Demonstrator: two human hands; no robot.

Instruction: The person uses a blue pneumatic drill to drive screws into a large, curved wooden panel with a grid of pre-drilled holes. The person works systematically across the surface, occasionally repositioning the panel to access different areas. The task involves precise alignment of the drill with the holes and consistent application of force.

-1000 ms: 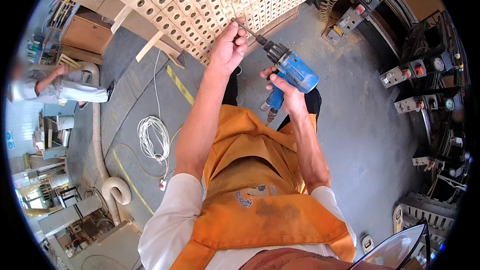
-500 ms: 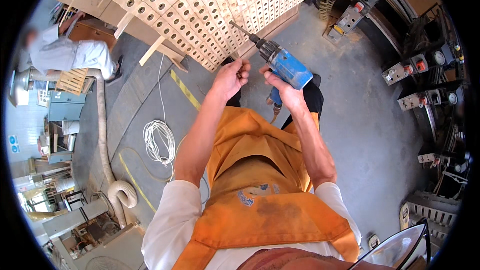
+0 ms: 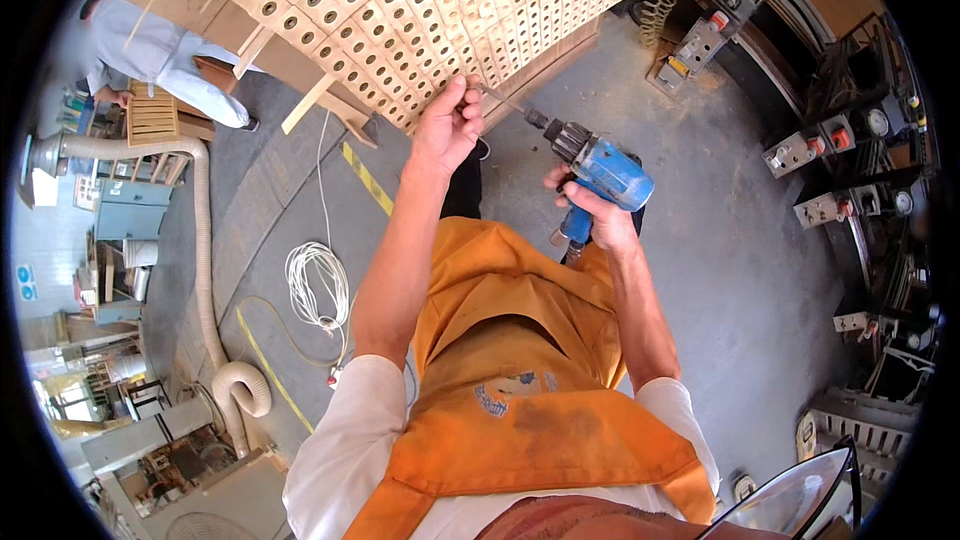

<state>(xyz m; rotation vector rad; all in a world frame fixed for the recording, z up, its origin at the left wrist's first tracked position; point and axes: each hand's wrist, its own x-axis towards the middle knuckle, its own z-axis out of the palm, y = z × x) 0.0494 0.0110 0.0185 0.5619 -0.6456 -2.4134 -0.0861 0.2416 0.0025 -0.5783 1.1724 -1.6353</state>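
My right hand (image 3: 606,217) is wrapped round the handle of a blue power drill (image 3: 614,172) with a dark ribbed front. Its long thin bit (image 3: 508,102) points up and left toward the stacked wooden blocks. My left hand (image 3: 450,128) is closed, fingertips pinched together beside the bit's tip; what they hold, if anything, is hidden. Just beyond both hands rises the stack of pale wooden blocks (image 3: 420,25), pierced by rows of round holes. Dark metal rings sit in many holes on the left side; others farther right look bare.
A coiled white cable (image 3: 318,285) lies on the floor at left, near yellow-striped tape (image 3: 368,178). Wood strips (image 3: 308,105) jut from under the stack. A ribbed duct (image 3: 203,240) runs down the left. Another person (image 3: 165,50) stands far left; machinery (image 3: 825,135) lines the right.
The drill has moved right and slightly down, its bit drawing back from the blocks. My left hand has risen toward the bit's tip. The other person has shifted and bent over.
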